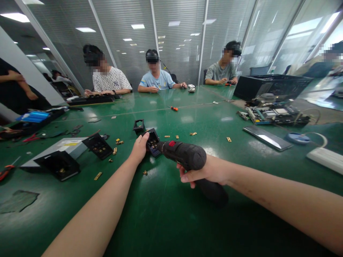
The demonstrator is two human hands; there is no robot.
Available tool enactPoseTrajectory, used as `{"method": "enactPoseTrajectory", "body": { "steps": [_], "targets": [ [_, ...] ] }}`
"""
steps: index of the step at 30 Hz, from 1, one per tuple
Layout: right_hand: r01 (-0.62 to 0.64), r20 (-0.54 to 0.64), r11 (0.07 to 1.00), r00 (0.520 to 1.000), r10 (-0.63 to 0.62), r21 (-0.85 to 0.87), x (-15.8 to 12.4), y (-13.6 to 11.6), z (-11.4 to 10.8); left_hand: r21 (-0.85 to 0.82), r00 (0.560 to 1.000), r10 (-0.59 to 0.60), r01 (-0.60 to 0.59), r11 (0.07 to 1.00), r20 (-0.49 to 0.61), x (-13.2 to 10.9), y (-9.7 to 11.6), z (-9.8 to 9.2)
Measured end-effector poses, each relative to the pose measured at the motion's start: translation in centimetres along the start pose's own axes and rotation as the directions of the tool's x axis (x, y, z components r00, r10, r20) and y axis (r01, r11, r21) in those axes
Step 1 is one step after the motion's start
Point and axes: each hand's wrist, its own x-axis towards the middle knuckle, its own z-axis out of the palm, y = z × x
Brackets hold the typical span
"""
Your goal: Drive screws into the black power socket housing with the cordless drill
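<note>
My right hand [197,175] is wrapped round the grip of a black cordless drill [184,153] with a red switch on top. The drill points left, its tip at a small black socket box [153,141]. That box is tilted, brass parts showing inside it, and my left hand [139,146] grips its left edge. Whether the drill's bit touches a screw cannot be made out. Just behind the box stands a square black frame [138,125]. Small brass pieces [98,176] lie scattered on the green tabletop around both hands, with a little brass cluster [145,173] in front of the box.
At left are two more black boxes [98,146] and a silver metal case [77,147]. A phone [267,137], a circuit board assembly [278,110] and a black computer case [270,87] lie at right. An orange screwdriver [174,108] rests mid-table; several people sit beyond.
</note>
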Motion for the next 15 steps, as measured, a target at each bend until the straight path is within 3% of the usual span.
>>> {"method": "enactPoseTrajectory", "body": {
  "steps": [15],
  "targets": [
    [-0.012,-0.032,0.999,0.999,0.013,0.032,-0.16,-0.51,0.09,-0.029,1.0,-0.031,0.031,0.999,-0.001,0.04,-0.13,0.0]
  ]
}}
